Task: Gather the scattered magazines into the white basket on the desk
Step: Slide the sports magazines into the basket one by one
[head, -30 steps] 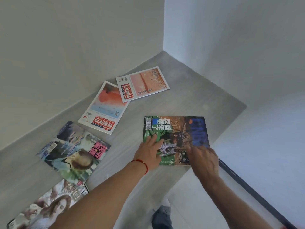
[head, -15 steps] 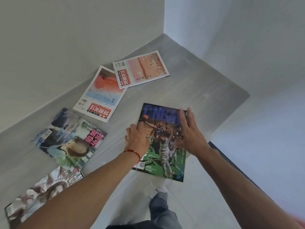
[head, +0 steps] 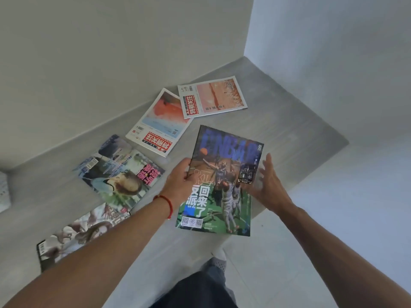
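Note:
A basketball magazine with a blue and green cover is lifted off the grey desk, tilted toward me. My left hand grips its left edge, thumb on the cover. My right hand is beside its right edge with fingers spread, not gripping. Several other magazines lie flat on the desk: two white ones with red title blocks, one with a woman's face and pink lettering, and a dark-edged one partly under my left forearm. A white object at the far left edge may be the basket.
The desk sits in a corner between a beige wall on the left and a white wall on the right. Its front edge runs diagonally; pale floor and my foot show below it.
The basketball magazine was turned from sideways to upright and lifted off the desk. My left hand shifted to grip its left edge; my right hand came off the cover and opened beside it.

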{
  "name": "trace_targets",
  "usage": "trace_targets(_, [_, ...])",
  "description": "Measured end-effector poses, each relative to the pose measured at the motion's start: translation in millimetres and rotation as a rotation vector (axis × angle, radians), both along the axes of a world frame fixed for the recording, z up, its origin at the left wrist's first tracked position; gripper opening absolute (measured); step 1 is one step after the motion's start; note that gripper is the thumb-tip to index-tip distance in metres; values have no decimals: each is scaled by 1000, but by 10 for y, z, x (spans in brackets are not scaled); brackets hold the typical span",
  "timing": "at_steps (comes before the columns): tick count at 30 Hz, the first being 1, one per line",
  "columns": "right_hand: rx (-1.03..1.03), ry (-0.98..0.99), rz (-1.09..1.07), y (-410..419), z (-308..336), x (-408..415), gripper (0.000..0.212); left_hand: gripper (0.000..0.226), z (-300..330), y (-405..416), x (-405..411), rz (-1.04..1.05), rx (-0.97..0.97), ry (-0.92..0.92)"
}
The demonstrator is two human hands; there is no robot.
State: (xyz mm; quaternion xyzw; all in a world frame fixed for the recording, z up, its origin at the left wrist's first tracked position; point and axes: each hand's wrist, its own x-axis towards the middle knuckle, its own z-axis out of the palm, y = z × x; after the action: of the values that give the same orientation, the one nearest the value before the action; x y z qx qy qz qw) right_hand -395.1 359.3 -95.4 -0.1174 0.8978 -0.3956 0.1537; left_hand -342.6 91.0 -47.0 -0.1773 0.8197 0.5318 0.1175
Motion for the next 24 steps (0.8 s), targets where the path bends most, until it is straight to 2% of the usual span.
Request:
trace_targets(2, [-63,-95,18,-197,93,23,121,41,222,-268,87,4,38,32])
trace_targets(4, [-178,-239,-14,-476,193,16,81,43,436,-584,190,49,36,47])
trace_targets(6, [-266,-256,-24,-826,288,-12,39,38,597,-950,345,104,29,40])
trace_targets(7, [-299,-248,-17,-1015,336,-2,29,35,663,-1134,450,132,20,36])
trace_targets(9, [-332,-205,32,-1451,514,41,22,31,758,-1531,691,200,47,49])
trace_targets(12, [-278,-115,151,-2154,829,150,19,32,904,-2130,1099,311,102,74])
trace_targets(16, [-259,-43,281,-3122,1216,465,17,34,1115,-2950,1738,375,39,111])
trace_targets(18, [-244,-13,329,-3606,1371,691,16,31,1205,-3346,2037,403,-57,123])
trace_targets(21, [-198,93,389,-4347,1560,1021,17,21,1300,-3906,2418,539,-342,139])
trace_targets(24, [-187,220,405,-5067,1755,1326,5,13,1408,-4454,2743,712,-562,153])
